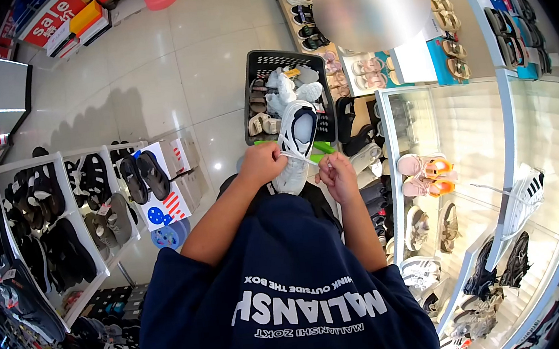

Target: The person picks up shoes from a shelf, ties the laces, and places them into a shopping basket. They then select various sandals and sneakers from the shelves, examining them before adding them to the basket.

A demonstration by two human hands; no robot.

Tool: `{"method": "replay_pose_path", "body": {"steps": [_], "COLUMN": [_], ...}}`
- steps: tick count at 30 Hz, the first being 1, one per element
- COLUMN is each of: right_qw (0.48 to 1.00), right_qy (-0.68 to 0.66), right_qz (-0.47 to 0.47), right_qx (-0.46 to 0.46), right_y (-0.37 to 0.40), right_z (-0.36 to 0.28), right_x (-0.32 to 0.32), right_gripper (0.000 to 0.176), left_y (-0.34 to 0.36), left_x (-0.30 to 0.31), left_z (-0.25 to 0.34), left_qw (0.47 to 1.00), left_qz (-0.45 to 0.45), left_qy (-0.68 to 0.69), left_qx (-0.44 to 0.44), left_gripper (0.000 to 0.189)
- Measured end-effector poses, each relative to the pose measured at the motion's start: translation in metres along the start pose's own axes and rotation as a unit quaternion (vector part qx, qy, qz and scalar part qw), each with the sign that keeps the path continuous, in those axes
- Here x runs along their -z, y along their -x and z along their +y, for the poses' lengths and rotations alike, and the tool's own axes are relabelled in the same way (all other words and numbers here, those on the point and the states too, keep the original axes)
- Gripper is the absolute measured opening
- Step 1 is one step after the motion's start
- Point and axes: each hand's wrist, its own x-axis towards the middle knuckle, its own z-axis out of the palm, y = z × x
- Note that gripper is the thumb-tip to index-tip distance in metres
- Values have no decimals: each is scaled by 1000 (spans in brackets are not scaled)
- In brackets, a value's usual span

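A white sneaker [297, 135] with a dark collar lining lies in front of my torso, its heel end pointing away from me. At its left side my left hand [263, 163] is closed, pinching a white shoelace [297, 157] close to the shoe. The lace runs across the upper to my right hand [338, 176], closed on it just off the shoe's right side. What supports the sneaker is mostly hidden. Directly beyond it stands a black plastic basket [255, 62] holding pale crumpled packing [287, 88] and beige slippers [262, 124].
Bright green pieces [324, 147] show beside the sneaker. To the left, white racks [64, 197] hold dark shoes, with black slippers [145, 176] on a box. Lit shelves [469, 127] on the right carry pink shoes [423, 176] and sneakers. Sandals [370, 73] line the far display.
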Motion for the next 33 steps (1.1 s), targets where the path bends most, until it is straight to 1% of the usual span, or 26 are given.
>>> {"method": "replay_pose_path", "body": {"steps": [2,8,10,11,12,13,14,15,16,17,18,19,20,21,22,23,24,25,26,27,28,29,32,33], "right_qw": [1000,997,995,991,984,985,965,948,915,909,888,852,826,804,782,787,789,790,782,774,768,760,697,656], "right_qy": [28,69,85,118,152,138,187,261,366,393,437,506,542,577,610,595,582,570,580,588,595,594,609,601], "right_qz": [11,36,45,59,77,94,177,159,165,100,77,58,49,19,-15,-20,-29,-39,-15,8,33,68,211,260], "right_qx": [-1,8,16,28,46,43,53,90,41,99,121,120,147,140,131,162,193,223,229,233,235,255,315,376], "right_y": [0,-6,-8,-6,-6,-6,-2,-6,8,4,14,11,13,17,19,21,21,20,23,35,48,55,63,65], "right_z": [0,2,12,21,32,53,59,98,85,102,87,95,93,86,83,87,92,85,80,65,52,38,3,-25], "right_x": [5,18,26,27,25,32,12,40,10,22,8,22,21,19,17,20,26,29,32,19,7,0,0,-5], "right_gripper": [25,29,29,29,30,22,15,25,44,65,82,100,115,120,126,131,136,142,141,140,140,136,132,123], "left_y": [-5,-4,1,5,10,17,25,33,40,42,45,55,49,39,38,38,32,28,20,11,4,-9,-50,-68], "left_x": [0,-2,3,5,1,-9,-17,-19,-27,-24,-26,-50,-36,-21,-21,-19,-11,-13,-17,-15,-13,-12,-24,-35], "left_z": [-2,-1,0,1,-7,-22,-35,-37,-50,-42,-42,-82,-44,-19,-19,-21,-7,-7,-9,0,12,30,98,120], "left_qw": [999,999,996,991,995,997,992,991,993,989,990,970,874,881,898,894,890,892,889,884,879,883,855,838], "left_qz": [9,-10,-66,-95,-74,-60,-93,-98,-98,-106,-101,-121,-163,-209,-208,-213,-215,-208,-215,-221,-229,-242,-276,-290], "left_qy": [-11,-16,22,42,47,56,64,82,70,86,71,170,341,296,267,268,271,302,314,325,335,333,413,451], "left_qx": [-37,-26,47,81,52,16,48,43,7,51,71,128,307,304,283,289,296,263,256,252,250,225,148,105], "left_gripper": [15,15,16,17,21,25,39,59,75,82,92,99,101,97,96,98,99,99,99,98,98,98,102,103]}}
